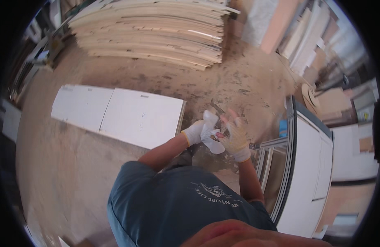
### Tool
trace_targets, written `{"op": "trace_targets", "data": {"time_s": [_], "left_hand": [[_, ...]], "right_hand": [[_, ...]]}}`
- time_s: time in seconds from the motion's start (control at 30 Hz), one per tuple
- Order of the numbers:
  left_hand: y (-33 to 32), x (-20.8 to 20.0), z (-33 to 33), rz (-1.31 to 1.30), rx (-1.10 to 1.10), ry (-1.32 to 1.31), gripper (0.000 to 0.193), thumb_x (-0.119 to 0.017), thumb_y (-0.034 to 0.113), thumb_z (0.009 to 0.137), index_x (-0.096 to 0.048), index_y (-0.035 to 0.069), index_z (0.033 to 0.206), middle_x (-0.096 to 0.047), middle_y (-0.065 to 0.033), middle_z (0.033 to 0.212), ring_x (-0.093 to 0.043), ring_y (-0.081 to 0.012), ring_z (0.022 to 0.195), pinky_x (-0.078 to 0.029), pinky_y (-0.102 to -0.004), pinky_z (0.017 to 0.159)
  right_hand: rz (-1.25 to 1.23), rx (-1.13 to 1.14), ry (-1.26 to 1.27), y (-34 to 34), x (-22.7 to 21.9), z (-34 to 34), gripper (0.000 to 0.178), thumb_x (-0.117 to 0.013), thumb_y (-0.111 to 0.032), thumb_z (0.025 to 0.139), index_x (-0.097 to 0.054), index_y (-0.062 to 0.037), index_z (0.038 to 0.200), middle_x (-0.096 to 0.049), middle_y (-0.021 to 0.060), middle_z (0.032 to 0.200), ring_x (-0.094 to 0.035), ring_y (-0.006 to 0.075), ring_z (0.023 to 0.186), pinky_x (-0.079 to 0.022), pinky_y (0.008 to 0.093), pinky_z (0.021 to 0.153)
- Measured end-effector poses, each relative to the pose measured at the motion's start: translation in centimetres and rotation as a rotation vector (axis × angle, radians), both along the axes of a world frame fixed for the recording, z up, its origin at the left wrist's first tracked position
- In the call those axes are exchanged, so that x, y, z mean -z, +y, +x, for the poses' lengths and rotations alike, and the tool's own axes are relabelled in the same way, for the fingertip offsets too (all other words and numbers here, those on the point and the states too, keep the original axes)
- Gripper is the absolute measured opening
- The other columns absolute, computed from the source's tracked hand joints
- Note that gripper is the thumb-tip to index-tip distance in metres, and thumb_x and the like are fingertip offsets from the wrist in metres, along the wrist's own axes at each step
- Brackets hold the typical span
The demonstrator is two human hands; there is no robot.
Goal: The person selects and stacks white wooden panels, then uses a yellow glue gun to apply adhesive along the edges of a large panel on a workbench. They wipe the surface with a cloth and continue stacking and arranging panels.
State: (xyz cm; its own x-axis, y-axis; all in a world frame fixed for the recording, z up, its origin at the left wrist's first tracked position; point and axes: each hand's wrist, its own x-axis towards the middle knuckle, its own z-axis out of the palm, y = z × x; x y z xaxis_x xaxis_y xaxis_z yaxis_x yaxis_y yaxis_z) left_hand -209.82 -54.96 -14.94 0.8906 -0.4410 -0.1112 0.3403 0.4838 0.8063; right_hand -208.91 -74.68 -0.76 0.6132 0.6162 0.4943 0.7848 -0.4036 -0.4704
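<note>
My left hand [193,133], in a white knit glove with a yellow cuff edge, is closed on a crumpled white piece [214,145] of thin, soft material. Whether that is cloth or plastic I cannot tell. Part of it stands up past the hand and part hangs below. Close by on the right, my right hand [234,135] wears a similar glove with bare fingertips showing. Its fingers are spread, and the thumb points toward the white piece; contact between them is unclear. Both hands are in front of my body, above the floor.
Two white panels [142,117] lie end to end at left. A tall stack of wooden boards [153,31] stands at the back. To my right is a rack with metal rails [289,152] and a white panel [307,164]. Boards [301,37] lean at the far right.
</note>
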Motion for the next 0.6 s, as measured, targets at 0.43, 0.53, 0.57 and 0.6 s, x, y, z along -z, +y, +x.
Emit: {"op": "trace_targets", "data": {"time_s": [0.43,0.53,0.57,0.6], "left_hand": [[-12.2,1.1,34.2,-1.621,-0.426,-0.100,0.043,-0.079,0.027,0.086,-0.060,0.010,0.121,-0.063,-0.0032,0.117,-0.062,-0.0163,0.110,-0.050,-0.0296,0.099],[-11.8,-1.4,40.3,-1.871,-0.572,-0.096,0.052,-0.078,0.029,0.088,-0.056,0.006,0.130,-0.059,-0.0042,0.125,-0.056,-0.0178,0.121,-0.045,-0.0301,0.107],[-8.5,-1.5,42.4,-1.392,-0.479,-0.040,0.054,-0.076,0.029,0.091,-0.054,0.006,0.134,-0.059,-0.0047,0.127,-0.055,-0.0182,0.124,-0.045,-0.0310,0.108],[-4.9,-1.3,44.2,-0.907,-0.405,0.124,0.056,-0.074,0.030,0.093,-0.052,0.005,0.138,-0.058,-0.0051,0.130,-0.054,-0.0185,0.127,-0.044,-0.0319,0.109]], "right_hand": [[0.237,0.094,0.214,6.3,5.6,28.9,0.057,-0.076,-0.025,0.088,-0.058,0.0030,0.134,-0.063,0.0200,0.127,-0.061,0.0335,0.117,-0.046,0.0428,0.104],[0.297,0.149,0.262,6.9,7.1,36.8,0.053,-0.074,-0.026,0.091,-0.058,0.0031,0.132,-0.063,0.0188,0.126,-0.062,0.0329,0.113,-0.048,0.0414,0.102],[0.311,0.159,0.270,7.0,7.7,39.8,0.051,-0.073,-0.026,0.092,-0.059,0.0032,0.132,-0.062,0.0183,0.126,-0.062,0.0326,0.112,-0.049,0.0405,0.101],[0.416,0.154,0.465,6.9,8.5,43.0,0.046,-0.071,-0.027,0.094,-0.060,0.0019,0.128,-0.064,0.0157,0.121,-0.063,0.0293,0.108,-0.050,0.0386,0.097]]}}
